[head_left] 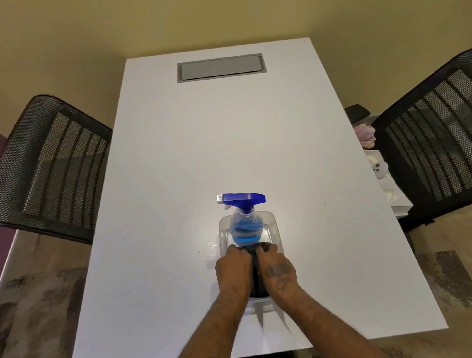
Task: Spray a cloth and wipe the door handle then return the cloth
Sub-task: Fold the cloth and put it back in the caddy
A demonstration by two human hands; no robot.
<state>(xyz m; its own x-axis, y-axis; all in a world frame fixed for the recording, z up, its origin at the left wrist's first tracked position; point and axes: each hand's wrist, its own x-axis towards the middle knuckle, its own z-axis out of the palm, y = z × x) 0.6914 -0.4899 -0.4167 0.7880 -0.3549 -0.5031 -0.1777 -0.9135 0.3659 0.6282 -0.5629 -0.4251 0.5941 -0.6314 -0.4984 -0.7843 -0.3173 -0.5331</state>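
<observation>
A clear spray bottle (245, 221) with a blue trigger head and blue liquid stands upright at the far end of a clear plastic tray (271, 219) on the white table (224, 136). A dark cloth (257, 281) lies in the near part of the tray, mostly hidden under my hands. My left hand (233, 271) and my right hand (276, 268) rest side by side on the cloth, fingers curled over its far edge, just short of the bottle's base. No door handle is in view.
Black mesh chairs stand at the left (45, 172) and right (442, 133) of the table. A grey hatch (220, 67) is set into the table's far end. A pink cloth (365, 136) and white boxes (386, 180) lie by the right chair.
</observation>
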